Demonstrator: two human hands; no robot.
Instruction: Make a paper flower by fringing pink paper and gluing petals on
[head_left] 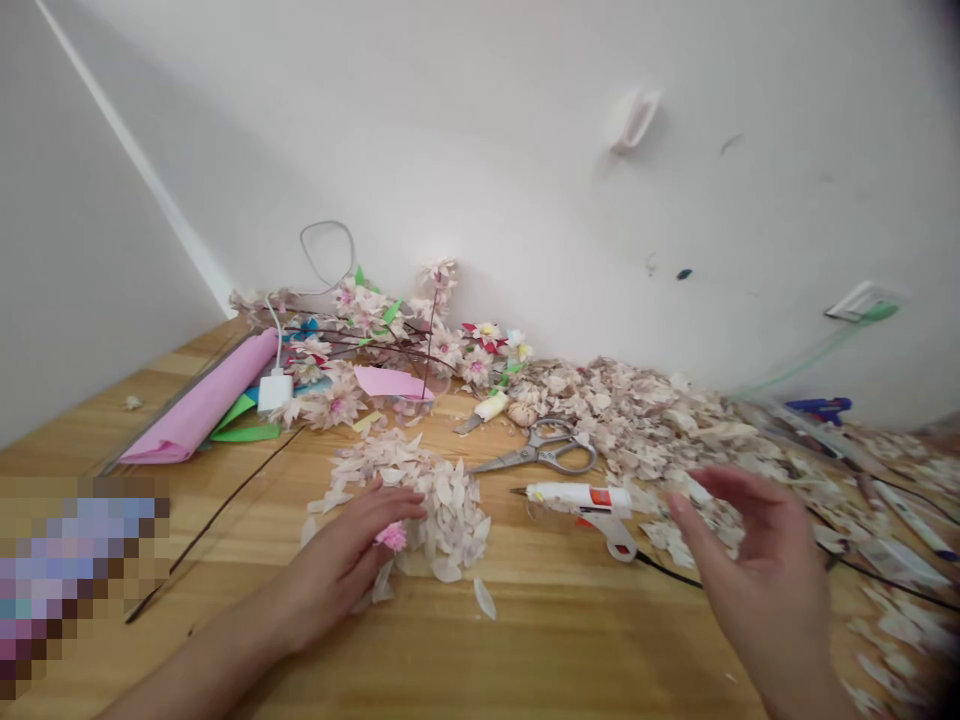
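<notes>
Holding a pink puff (391, 537) under bent fingers (394, 505), the left hand (337, 565) sits on a pile of paper petals (446, 520) on the table (540, 640). The right hand (757, 570) is spread wide open in the air, near a glue gun (577, 497) and scissors (540, 450).

Not much of me to see here, honestly: just my left hand (337, 565) and right hand (761, 570), both bare, with bare forearms (210, 650) running off the bottom edge of the shot. Long, slim fingers (720, 490) on the right one, though it's blurry, so the nails are too soft to make out.
</notes>
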